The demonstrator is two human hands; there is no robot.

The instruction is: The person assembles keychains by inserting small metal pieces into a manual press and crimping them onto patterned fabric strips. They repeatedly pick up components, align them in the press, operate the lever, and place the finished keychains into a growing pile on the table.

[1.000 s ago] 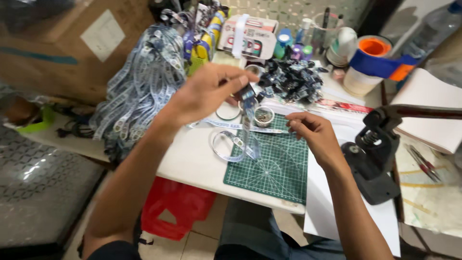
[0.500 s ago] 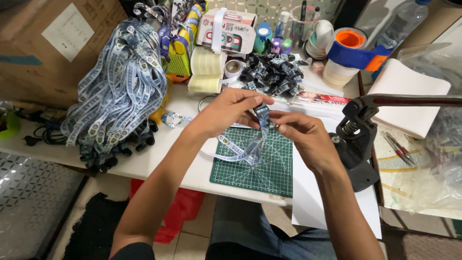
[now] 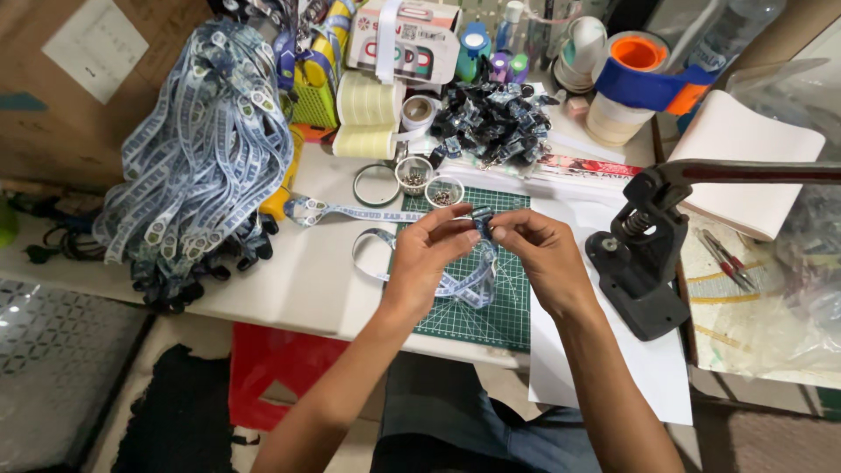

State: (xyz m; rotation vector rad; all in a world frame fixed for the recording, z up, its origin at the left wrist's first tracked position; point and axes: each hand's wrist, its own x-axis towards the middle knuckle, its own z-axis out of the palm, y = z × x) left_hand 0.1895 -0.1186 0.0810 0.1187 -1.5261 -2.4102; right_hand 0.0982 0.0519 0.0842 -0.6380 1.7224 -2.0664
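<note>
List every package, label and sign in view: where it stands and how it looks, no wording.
Cardboard box: far left behind the lanyard pile, large, brown.
Paper label: stuck on that box, white, rectangular.
Retail carton: back of the table, top centre, flat, white with red and green print.

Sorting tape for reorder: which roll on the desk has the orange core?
The blue tape roll at the desk's back right, stacked atop a cream roll; the other rolls are pale cream.

Craft workshop: hand press (image 3: pixel 644 263), lanyard heap (image 3: pixel 197 149)
</note>
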